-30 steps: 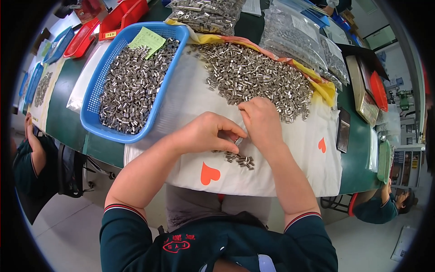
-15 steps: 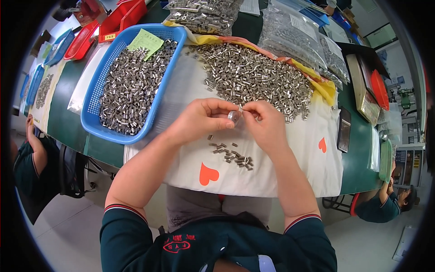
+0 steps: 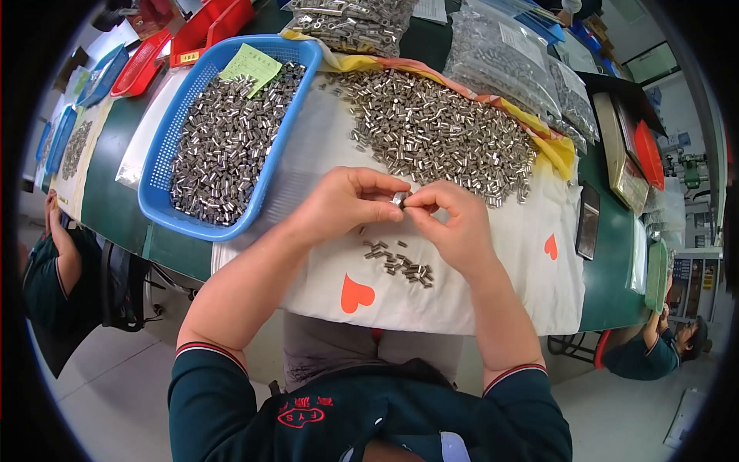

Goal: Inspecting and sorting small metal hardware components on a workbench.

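Above the white cloth [image 3: 508, 277], my left hand [image 3: 342, 204] grips a small round metal piece [image 3: 398, 199] between thumb and fingers. My right hand [image 3: 456, 227] is closed in a pinch right against its right side; whatever lies between those fingertips is too small and hidden to name. Just below the hands, several short metal cylinders [image 3: 400, 263] lie loose on the cloth. Beyond them spreads a large heap of similar shiny cylinders [image 3: 439, 131].
To the left stands a blue perforated basket [image 3: 154, 173] full of cylinders, with a green paper slip [image 3: 252, 68] on top. Clear bags of metal parts [image 3: 500, 58] stand at the back. A dark phone [image 3: 587, 219] lies at the right. Co-workers sit at both sides.
My right fingertips have come in against the round metal piece, which is now turned more edge-on. My left hand keeps its grip in nearly the same place.
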